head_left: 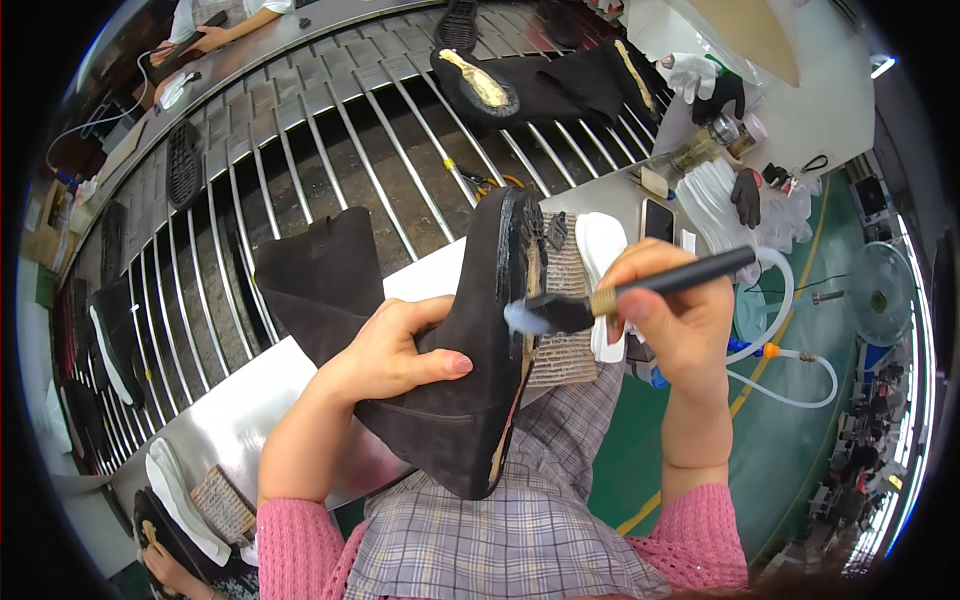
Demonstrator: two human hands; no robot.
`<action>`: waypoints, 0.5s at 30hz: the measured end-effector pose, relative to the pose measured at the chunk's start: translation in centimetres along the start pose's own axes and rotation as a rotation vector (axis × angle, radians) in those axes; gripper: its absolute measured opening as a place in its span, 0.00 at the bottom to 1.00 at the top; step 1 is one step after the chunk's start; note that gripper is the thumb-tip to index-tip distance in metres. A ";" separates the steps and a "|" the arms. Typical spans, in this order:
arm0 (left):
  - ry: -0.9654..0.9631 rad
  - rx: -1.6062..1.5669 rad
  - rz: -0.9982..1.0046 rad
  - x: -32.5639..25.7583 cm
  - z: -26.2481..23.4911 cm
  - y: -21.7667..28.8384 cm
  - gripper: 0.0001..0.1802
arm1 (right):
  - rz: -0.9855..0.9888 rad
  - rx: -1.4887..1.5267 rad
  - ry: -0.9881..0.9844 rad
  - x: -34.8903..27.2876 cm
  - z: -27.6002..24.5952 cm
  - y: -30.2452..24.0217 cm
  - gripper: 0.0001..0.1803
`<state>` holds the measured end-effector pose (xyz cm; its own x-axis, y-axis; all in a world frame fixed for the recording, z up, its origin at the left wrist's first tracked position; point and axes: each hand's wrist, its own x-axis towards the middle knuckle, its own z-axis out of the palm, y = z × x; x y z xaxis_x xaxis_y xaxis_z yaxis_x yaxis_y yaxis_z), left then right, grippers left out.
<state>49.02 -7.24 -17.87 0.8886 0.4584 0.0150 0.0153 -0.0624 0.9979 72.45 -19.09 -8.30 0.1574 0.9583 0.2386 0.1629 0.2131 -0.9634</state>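
Observation:
My left hand (395, 350) grips a black suede boot (440, 330) by its side, sole edge turned up and to the right. My right hand (675, 315) holds a black-handled brush (640, 290) with a brass ferrule. The brush's whitish wet bristles touch the boot's bottom near its middle. The boot's shaft points left over the white table edge (250, 400). Both forearms wear pink knitted sleeves.
A roller conveyor (330, 170) curves behind, carrying black soles (183, 165) and boots with glued bottoms (480, 88). A white dish on a woven mat (600, 265), a phone (657, 220), gloves (745, 195) and bottles lie to the right. Another person's hands (205, 40) work at top left.

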 end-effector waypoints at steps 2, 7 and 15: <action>0.026 0.111 0.024 0.1 0.3 0.1 0.30 | 0.004 0.013 0.056 0.3 -0.2 0.2 0.08; 0.051 0.297 0.037 0.2 0.8 -0.1 0.32 | -0.013 -0.118 0.098 0.7 -0.4 -0.7 0.08; 0.062 0.289 0.062 0.4 1.2 0.2 0.34 | -0.528 -0.664 0.080 1.2 0.0 -1.5 0.12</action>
<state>49.92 -8.15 -17.78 0.8626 0.4983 0.0876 0.1000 -0.3376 0.9360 72.43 -18.29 -6.58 -0.0351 0.7430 0.6683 0.7680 0.4480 -0.4577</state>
